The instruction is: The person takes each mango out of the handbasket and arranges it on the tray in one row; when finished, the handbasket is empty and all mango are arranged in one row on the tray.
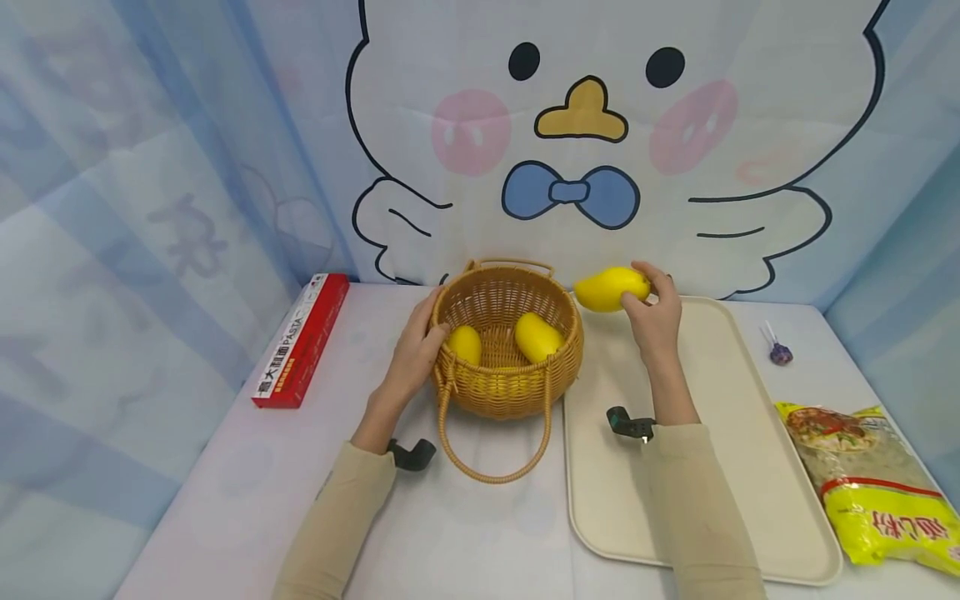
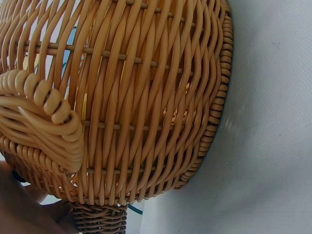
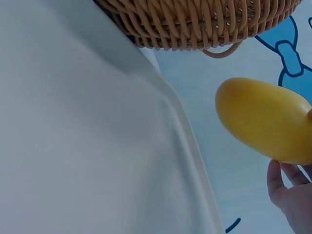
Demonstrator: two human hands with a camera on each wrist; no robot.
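A round wicker basket (image 1: 517,404) stands on the table, one looped handle (image 1: 495,479) hanging down toward me. My left hand (image 1: 411,350) grips its left rim, thumb at the rim edge. Inside lie a yellow mango (image 1: 465,343) at the left and another mango (image 1: 537,337) at the right; more yellow shows through the front weave. Just right of the basket, my right hand (image 1: 656,317) holds a third mango (image 1: 603,290) by its right end, raised over the tray's back edge. The right wrist view shows this mango close up, fingertips beneath it.
A beige tray (image 1: 720,500) lies right of the basket, under my right forearm. Beyond it are a lollipop (image 1: 780,353) and a yellow food bag (image 1: 877,492). A red pasta box (image 1: 307,342) lies at the left. A printed curtain (image 1: 570,242) backs the table.
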